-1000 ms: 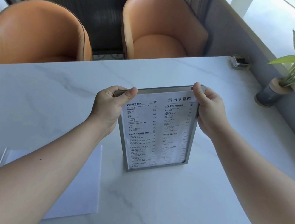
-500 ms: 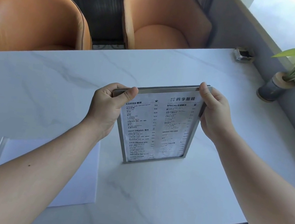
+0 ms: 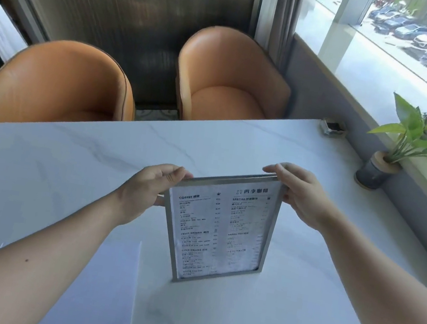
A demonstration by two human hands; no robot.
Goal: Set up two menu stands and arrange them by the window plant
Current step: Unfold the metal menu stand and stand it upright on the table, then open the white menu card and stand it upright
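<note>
A framed menu stand (image 3: 219,227) stands upright on the white marble bench (image 3: 61,177), its lower edge on the surface and its printed face turned toward the camera. The left hand (image 3: 144,192) holds the upper left corner: the thumb lies along the top edge of the frame and the fingers (image 3: 160,200) reach behind it, so the corner is pinched between them. The right hand (image 3: 300,194) holds the upper right corner, with its fingers curled over the top rail and its thumb down the right side of the frame.

Compared with half a second ago, the grip has shifted. The left thumb, which lay across the front of the menu, now sits on the top edge, and the right hand reaches further over the top. The stand is on much the same patch of bench, well apart from the potted plant (image 3: 410,136) at the window edge on the right. The view has also tilted upward, taking in more of the window (image 3: 369,46) and the parked cars outside.

A second stand (image 3: 110,286) lies flat on the bench under the left forearm. A small ashtray (image 3: 333,128) sits at the far right corner of the bench. Two orange chairs (image 3: 229,79) face the far side.
</note>
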